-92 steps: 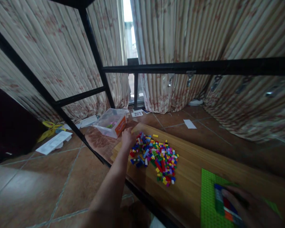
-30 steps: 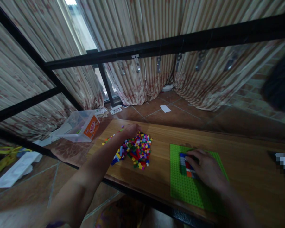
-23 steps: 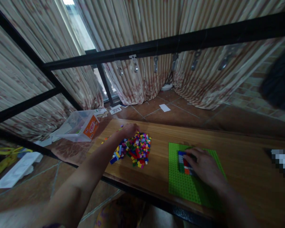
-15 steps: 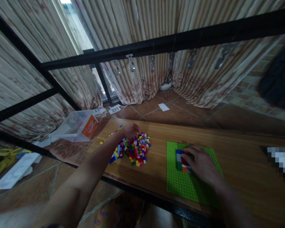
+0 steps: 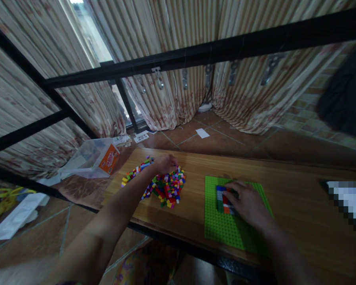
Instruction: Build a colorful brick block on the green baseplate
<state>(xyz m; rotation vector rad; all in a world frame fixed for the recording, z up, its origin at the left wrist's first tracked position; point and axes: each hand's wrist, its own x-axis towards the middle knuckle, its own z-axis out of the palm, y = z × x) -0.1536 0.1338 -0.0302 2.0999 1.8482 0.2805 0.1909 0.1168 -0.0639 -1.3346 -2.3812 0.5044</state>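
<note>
We found the left hand at the loose brick pile on the wooden surface; we could not tell whether its fingers pinched anything. The right hand curved over the brick block on the green baseplate, its fingers' grip unclear.

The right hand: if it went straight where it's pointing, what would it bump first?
Probably the little block of bricks on the green baseplate. The right hand partly covers it, so whether they're touching is hard to tell.
</note>
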